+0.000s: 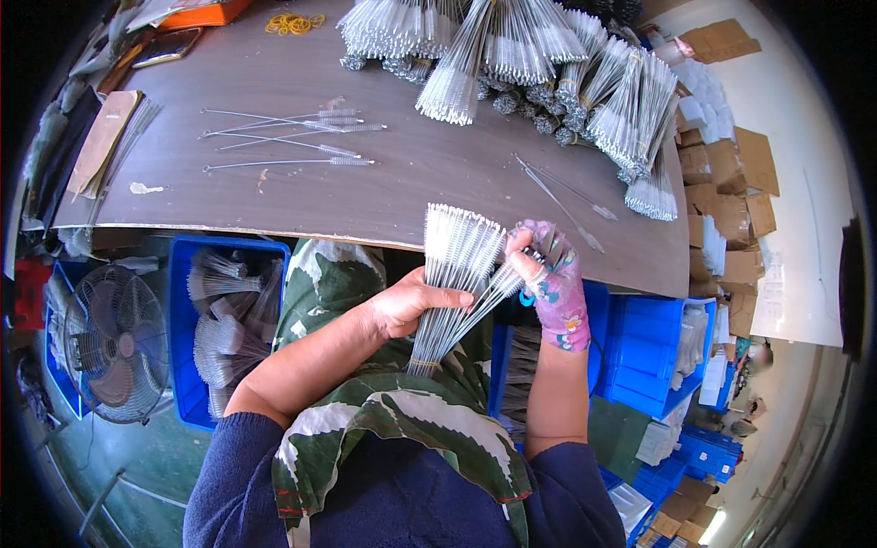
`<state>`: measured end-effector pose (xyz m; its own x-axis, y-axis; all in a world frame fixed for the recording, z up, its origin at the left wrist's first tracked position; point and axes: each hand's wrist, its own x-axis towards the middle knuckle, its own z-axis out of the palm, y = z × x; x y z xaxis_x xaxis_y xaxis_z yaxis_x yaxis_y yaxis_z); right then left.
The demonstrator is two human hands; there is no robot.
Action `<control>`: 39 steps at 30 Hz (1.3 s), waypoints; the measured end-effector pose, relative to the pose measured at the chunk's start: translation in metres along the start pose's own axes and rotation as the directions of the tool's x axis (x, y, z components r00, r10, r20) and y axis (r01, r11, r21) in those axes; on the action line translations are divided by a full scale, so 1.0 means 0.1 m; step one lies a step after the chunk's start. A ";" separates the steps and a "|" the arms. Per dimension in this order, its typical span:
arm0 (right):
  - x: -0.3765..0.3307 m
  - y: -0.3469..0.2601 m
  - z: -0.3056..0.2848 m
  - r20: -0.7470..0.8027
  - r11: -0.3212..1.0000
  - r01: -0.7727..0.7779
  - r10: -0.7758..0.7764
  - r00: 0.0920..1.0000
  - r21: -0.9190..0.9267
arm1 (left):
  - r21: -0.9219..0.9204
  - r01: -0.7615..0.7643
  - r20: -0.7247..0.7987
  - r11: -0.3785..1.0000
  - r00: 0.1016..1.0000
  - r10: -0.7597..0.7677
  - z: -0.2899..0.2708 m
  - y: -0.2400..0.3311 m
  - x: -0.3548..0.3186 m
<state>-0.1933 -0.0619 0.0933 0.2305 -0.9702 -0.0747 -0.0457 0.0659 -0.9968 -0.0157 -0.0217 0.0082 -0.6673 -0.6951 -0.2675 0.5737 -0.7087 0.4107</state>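
Note:
My left hand (408, 303), bare, grips a fanned bundle of thin wire bottle brushes (457, 265) by its stems, white bristle tips pointing up at the table edge. My right hand (551, 279), in a patterned pink glove, pinches a few brushes at the bundle's right side. The stems gather at the bottom over my lap, above a green-and-white leaf-print cloth (365, 402).
The brown table (402, 183) carries large piles of bundled brushes (539, 64) at the far side, a few loose brushes (292, 137) and yellow rubber bands (294, 23). Blue bins (183, 274) with brushes sit below, a fan (114, 342) at left, cardboard boxes (731, 210) at right.

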 end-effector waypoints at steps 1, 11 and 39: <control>0.01 0.03 -0.04 0.035 0.999 0.038 -0.039 0.999 0.017 | -0.002 0.000 0.003 1.000 1.000 0.000 0.03 0.01 0.00; 0.04 -0.02 0.07 -0.096 0.994 -0.038 0.028 0.995 -0.100 | 0.021 -0.005 -0.013 1.000 1.000 0.005 0.04 0.01 0.01; 0.07 -0.04 -0.11 -0.004 0.988 -0.060 0.060 0.998 -0.139 | 0.044 -0.056 -0.025 0.997 0.998 0.057 -0.03 -0.09 0.05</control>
<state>-0.2024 -0.0714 0.0969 0.2238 -0.9653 -0.1348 -0.1943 0.0913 -0.9767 -0.0225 -0.0190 0.0009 -0.6213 -0.7372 -0.2657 0.5887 -0.6629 0.4625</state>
